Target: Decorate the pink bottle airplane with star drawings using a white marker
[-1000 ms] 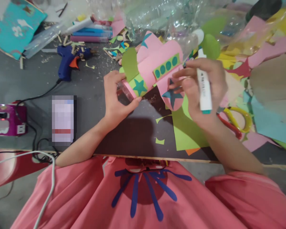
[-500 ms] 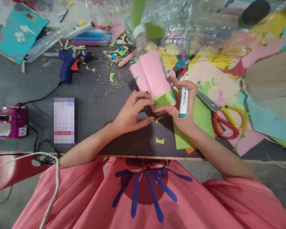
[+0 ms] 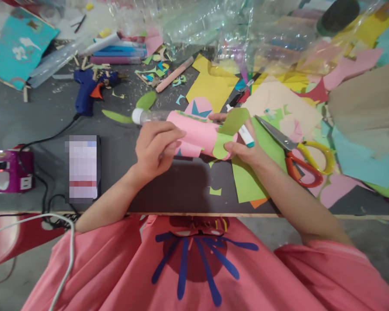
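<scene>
Head view, pink wrapped bottle [image 3: 194,129] between left hand [image 3: 157,146], curled, grip unclear, and right hand [image 3: 251,154], grasping it plus marker [image 3: 245,134]

I have a dark grey table [image 3: 119,147] across my view, with a pale front edge. On my left, a purple box [image 3: 11,183] and a phone [image 3: 82,168], its screen blurred out, sit near that edge. Beyond them I see a glue gun [image 3: 85,93] on its side and a teal card [image 3: 9,56]. A pink stick [image 3: 175,74] slants beside small paper bits [image 3: 149,77], with a yellow sheet [image 3: 210,82] to its right. Closer in, a green sheet [image 3: 246,183] lies with an orange scrap [image 3: 258,202] poking from under it and a small green scrap [image 3: 215,191] just left.
</scene>
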`<state>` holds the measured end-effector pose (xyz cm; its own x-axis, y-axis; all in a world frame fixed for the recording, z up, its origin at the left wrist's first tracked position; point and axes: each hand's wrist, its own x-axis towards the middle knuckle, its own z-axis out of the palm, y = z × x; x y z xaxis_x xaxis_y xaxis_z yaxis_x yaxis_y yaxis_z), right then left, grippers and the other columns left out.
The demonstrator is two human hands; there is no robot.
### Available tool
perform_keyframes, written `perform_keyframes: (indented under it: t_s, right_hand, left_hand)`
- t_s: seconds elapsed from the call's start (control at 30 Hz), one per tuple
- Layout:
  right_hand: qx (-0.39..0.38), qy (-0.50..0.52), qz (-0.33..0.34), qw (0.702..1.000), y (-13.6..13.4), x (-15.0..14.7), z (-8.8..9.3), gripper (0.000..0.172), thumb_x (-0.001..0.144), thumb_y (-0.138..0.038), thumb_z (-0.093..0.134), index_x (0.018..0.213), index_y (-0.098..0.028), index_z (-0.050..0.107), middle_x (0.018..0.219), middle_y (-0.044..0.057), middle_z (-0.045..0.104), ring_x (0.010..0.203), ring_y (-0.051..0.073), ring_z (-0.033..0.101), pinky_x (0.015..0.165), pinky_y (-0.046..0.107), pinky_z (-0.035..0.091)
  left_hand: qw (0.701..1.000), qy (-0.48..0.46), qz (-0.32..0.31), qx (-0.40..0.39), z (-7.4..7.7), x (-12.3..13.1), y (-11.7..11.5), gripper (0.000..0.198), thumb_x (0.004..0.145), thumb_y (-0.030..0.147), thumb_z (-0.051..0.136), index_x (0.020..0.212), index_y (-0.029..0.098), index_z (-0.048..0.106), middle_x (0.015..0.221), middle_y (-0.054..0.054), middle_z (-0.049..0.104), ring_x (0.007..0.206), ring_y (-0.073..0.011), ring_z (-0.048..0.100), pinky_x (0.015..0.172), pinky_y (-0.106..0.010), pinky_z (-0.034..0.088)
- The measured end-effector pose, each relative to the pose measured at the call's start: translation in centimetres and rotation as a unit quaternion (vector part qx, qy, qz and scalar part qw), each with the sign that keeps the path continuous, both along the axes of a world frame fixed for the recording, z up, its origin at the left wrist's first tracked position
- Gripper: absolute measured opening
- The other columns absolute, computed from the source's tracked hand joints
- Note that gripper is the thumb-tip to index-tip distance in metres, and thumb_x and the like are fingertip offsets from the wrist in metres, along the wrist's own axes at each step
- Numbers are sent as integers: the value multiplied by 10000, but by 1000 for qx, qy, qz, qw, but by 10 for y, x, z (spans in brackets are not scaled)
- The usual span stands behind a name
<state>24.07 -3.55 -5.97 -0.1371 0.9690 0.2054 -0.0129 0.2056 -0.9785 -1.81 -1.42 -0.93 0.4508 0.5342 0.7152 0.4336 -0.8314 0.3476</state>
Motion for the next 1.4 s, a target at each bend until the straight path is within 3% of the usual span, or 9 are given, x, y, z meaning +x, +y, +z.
perform_keyframes:
  t_s: [0.2, 0.4, 0.57, 0.77, 1.07, 1.17, 1.27, 1.33, 1.4]
  right_hand:
    - [-66, -29, 98, 993, 1, 3, 15, 733, 583, -801, 817, 1086, -337, 556, 1233, 77, 731, 1116, 291, 713, 845, 495, 643]
    - [-9, -103, -102, 989, -4, -4, 23, 478, 796, -744, 690, 1038, -369, 517, 987, 16, 670, 910, 234, 685, 832, 443, 595]
    - [-24, -113, -129, 985, -10, -16, 29, 478, 834, -779, 601, 1032, -361, 485, 894, 1, 614, 711, 210, 581, 691, 418, 546]
    - [-49, -119, -122, 984, -12, -21, 25, 334, 928, -592, 562, 1163, -382, 454, 1032, 16, 633, 903, 228, 630, 852, 440, 578]
    - [-27, 2, -84, 996, -6, -31, 10, 497, 857, -642, 676, 1202, -357, 461, 1127, 38, 625, 1061, 245, 672, 979, 473, 582]
    - [-8, 11, -106, 994, -4, -34, 13, 491, 840, -701, 674, 1144, -357, 499, 1070, 26, 670, 1025, 252, 699, 940, 471, 600]
    - [40, 9, -211, 977, -1, -30, 19, 384, 891, -676, 648, 1061, -344, 555, 974, 17, 715, 931, 240, 720, 868, 463, 617]
    - [73, 19, -281, 957, 0, -22, 26, 310, 923, -624, 647, 994, -326, 597, 836, 1, 715, 794, 215, 721, 744, 420, 623]
    - [92, 37, -272, 957, -1, -13, 34, 241, 939, -545, 668, 935, -304, 654, 690, -27, 691, 613, 172, 674, 572, 342, 572]
  left_hand:
    - [985, 150, -79, 34, 1, 2, 8, 302, 1003, 424, 518, 1222, 264, 649, 1132, -71, 780, 1019, -229, 748, 898, -407, 615]
    - [975, 218, -43, -4, 4, 14, -1, 284, 998, 486, 583, 1094, 264, 731, 1110, -55, 791, 1055, -236, 751, 924, -401, 630]
    - [974, 222, -50, -4, 2, 12, -1, 220, 1005, 425, 589, 1096, 285, 732, 1106, -27, 799, 1066, -216, 755, 935, -386, 640]
    - [977, 199, -76, 24, 2, 9, 1, 212, 962, 432, 640, 1083, 281, 728, 1105, -23, 808, 1056, -223, 771, 917, -388, 666]
    - [985, 112, -89, 100, 4, 8, 7, 172, 917, 308, 674, 1074, 239, 691, 1038, -41, 808, 927, -225, 788, 811, -364, 658]
    - [982, 126, -72, 118, 7, 9, 8, 125, 952, 291, 606, 1026, 227, 684, 1008, -28, 808, 895, -204, 790, 791, -327, 655]
    - [982, 133, -69, 116, 9, 10, 9, 147, 968, 286, 579, 1041, 217, 686, 1006, -27, 811, 901, -194, 791, 805, -310, 653]
    - [983, 123, -76, 109, 10, 9, 9, 158, 959, 277, 606, 1059, 186, 687, 1014, -53, 815, 915, -201, 790, 816, -306, 647]
    - [984, 126, -82, 99, 11, 8, 9, 174, 949, 264, 632, 1074, 157, 690, 1037, -75, 814, 944, -207, 787, 829, -301, 641]
